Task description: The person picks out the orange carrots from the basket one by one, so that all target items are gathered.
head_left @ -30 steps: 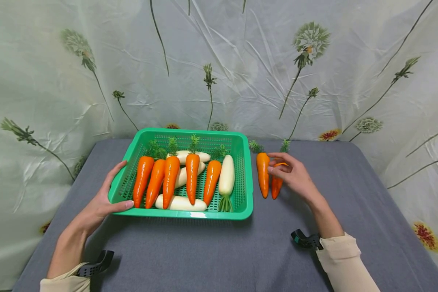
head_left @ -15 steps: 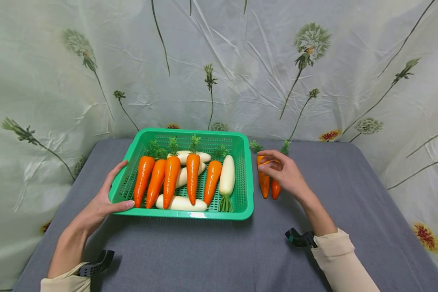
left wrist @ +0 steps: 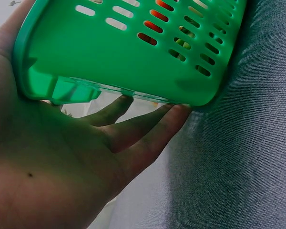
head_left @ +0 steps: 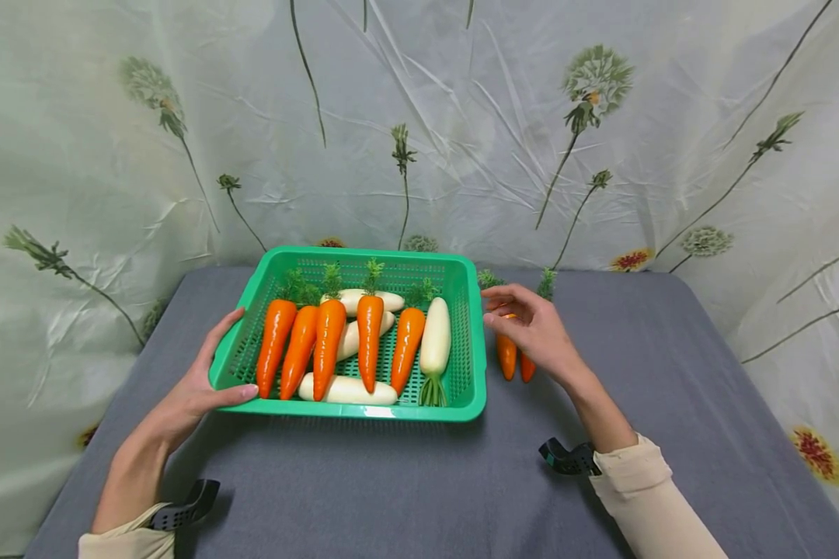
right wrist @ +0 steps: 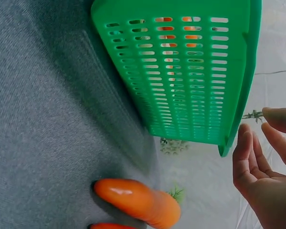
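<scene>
In the head view a green plastic basket (head_left: 419,413) holds several orange carrots (head_left: 328,341) with leafy tops and several white radishes (head_left: 434,338). My left hand (head_left: 192,392) grips its left end, thumb over the front corner of the rim. The left wrist view shows that hand's fingers (left wrist: 152,138) stretched along the outside of the basket. Loosely curled, my right hand (head_left: 534,334) hovers by the right rim with nothing between thumb and fingers. It partly hides two carrots on the table; one carrot (right wrist: 138,200) shows well in the right wrist view.
A grey cloth (head_left: 363,489) covers the table. Behind it hangs a pale curtain (head_left: 461,155) printed with dandelions. Black straps with cameras (head_left: 569,456) sit on both wrists.
My right hand has moved left from over the two table carrots to the basket's right rim, still holding nothing. The left hand and the basket stay in place.
</scene>
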### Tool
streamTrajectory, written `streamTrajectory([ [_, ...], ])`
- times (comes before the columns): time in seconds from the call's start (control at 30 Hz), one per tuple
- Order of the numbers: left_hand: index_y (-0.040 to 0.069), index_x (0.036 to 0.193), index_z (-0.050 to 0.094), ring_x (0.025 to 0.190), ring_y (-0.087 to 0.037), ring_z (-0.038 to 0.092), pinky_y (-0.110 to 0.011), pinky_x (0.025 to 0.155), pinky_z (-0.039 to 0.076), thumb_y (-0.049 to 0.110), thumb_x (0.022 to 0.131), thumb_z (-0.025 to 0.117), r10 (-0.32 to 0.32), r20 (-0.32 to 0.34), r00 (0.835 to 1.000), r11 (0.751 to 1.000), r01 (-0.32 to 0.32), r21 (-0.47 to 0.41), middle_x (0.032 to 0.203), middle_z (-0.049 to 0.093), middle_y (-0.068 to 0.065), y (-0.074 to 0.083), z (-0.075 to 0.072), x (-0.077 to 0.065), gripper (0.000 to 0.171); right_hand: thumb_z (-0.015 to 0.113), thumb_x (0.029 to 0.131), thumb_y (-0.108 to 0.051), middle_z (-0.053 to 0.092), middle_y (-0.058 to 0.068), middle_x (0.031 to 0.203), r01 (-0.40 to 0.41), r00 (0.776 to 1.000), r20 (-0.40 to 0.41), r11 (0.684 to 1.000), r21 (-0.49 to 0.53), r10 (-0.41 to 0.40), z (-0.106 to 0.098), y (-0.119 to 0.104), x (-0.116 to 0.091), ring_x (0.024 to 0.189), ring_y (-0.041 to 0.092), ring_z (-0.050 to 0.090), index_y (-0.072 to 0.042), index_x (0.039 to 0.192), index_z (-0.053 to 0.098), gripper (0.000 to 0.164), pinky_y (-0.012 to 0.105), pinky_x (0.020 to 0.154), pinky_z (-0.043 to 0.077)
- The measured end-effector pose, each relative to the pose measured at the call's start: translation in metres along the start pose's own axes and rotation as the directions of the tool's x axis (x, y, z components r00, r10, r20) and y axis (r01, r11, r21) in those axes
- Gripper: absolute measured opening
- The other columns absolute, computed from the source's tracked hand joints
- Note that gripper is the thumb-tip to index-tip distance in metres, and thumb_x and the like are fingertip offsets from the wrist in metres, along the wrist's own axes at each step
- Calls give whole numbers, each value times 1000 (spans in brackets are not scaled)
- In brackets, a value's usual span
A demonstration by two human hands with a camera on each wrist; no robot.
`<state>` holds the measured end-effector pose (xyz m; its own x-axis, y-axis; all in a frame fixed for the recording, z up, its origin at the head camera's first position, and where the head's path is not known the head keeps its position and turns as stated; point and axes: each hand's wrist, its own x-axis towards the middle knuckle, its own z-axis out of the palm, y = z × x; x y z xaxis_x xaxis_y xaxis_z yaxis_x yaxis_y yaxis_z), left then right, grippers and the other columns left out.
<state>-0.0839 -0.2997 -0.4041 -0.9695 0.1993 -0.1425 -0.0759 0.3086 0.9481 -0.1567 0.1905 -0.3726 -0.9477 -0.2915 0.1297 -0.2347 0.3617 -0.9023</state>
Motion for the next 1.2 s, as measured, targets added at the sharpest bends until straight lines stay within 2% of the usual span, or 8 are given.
streamTrajectory([
  [0.17, 47, 165, 4, 119, -7, 44, -20, 88, 46, 10, 92, 72, -1, 3, 1000, 1000, 1, -3, 155, 22, -6, 1, 0, -1, 106, 70, 100, -15, 66, 19, 130, 15, 1000, -24, 1000, 8, -14, 2, -5, 1, 111, 19, 64, -6, 136, 64, 38, 23, 91, 54],
  [0.33, 47, 165, 4, 118, -7, 44, -20, 88, 46, 9, 92, 72, -1, 2, 1000, 1000, 1, -7, 155, 22, -6, 1, 0, 0, 106, 71, 98, -11, 65, 19, 128, 27, 999, -20, 997, 71, -26, 6, -10, 4, 109, 15, 63, -2, 135, 64, 39, 22, 92, 55],
  [0.57, 47, 165, 4, 119, -8, 43, -20, 88, 46, 10, 91, 72, -4, 2, 1000, 1000, 4, -2, 156, 20, -8, 2, 0, 0, 107, 69, 99, -6, 59, 27, 133, 54, 998, 20, 987, 152, -57, 15, -18, 9, 110, 12, 63, 2, 137, 61, 39, 23, 94, 55],
  [0.7, 48, 165, 3, 119, -8, 43, -19, 88, 46, 10, 92, 72, -9, 3, 1000, 1000, 9, 1, 157, 19, -10, 2, 0, 0, 107, 69, 99, -7, 58, 28, 134, 62, 997, 43, 986, 153, -69, 20, -23, 11, 111, 15, 63, -2, 136, 62, 39, 25, 92, 55],
  [0.97, 47, 165, 4, 118, -7, 44, -19, 88, 47, 9, 91, 73, -9, 3, 1000, 1000, 9, -12, 155, 20, -8, 2, 0, 0, 108, 70, 98, -6, 62, 16, 135, 88, 991, 83, 985, 150, -102, 32, -33, 17, 113, 27, 67, -3, 136, 63, 39, 30, 93, 58],
  [1.2, 48, 165, 3, 119, -8, 43, -20, 88, 47, 9, 91, 73, -14, 2, 1000, 1000, 14, -9, 158, 18, -11, 3, 0, -1, 108, 70, 98, -8, 61, 17, 134, 57, 987, 140, 986, 158, -79, 44, -37, 20, 114, 31, 67, -9, 137, 62, 39, 37, 92, 57],
])
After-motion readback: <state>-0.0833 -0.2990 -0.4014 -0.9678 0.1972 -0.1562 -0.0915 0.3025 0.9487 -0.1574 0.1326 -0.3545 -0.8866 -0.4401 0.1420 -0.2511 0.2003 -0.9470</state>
